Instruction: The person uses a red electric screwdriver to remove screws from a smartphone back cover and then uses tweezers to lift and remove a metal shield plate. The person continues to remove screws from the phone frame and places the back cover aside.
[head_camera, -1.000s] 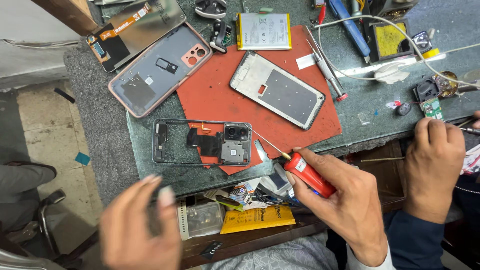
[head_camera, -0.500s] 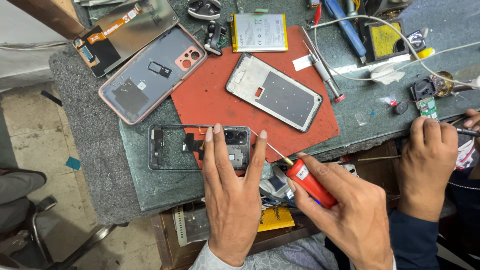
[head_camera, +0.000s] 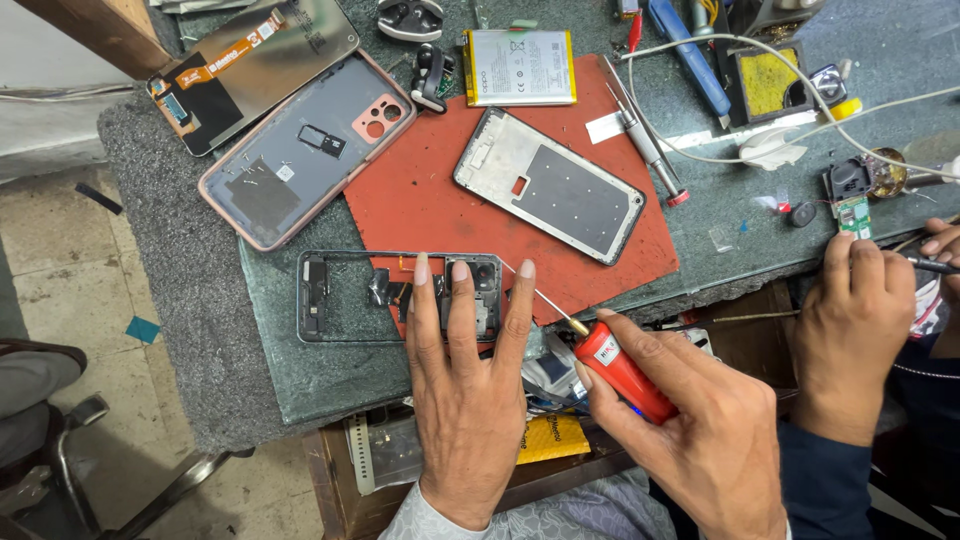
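Left hand (head_camera: 465, 400) lies flat, fingers spread & pressing down on the phone frame (head_camera: 400, 296), not gripping it. Right hand (head_camera: 700, 430) is closed round a red-handled screwdriver (head_camera: 600, 350), thin shaft angled up-left w/ tip at the frame's right end, just beside the left fingertips. Frame sits near the bench's front edge, partly on the red mat (head_camera: 430, 210), partly on the dark green benchtop (head_camera: 300, 370). Further up the mat: a grey metal phone chassis (head_camera: 550, 185), tilted. Left of the mat, a pink-edged back cover (head_camera: 300, 150), inside up; above it a display panel (head_camera: 250, 65) w/ orange flex cable. White battery (head_camera: 518, 68) at the mat's top edge. At far right another person's hand (head_camera: 850, 330) rests on the bench edge, near a small circuit board (head_camera: 853, 215).
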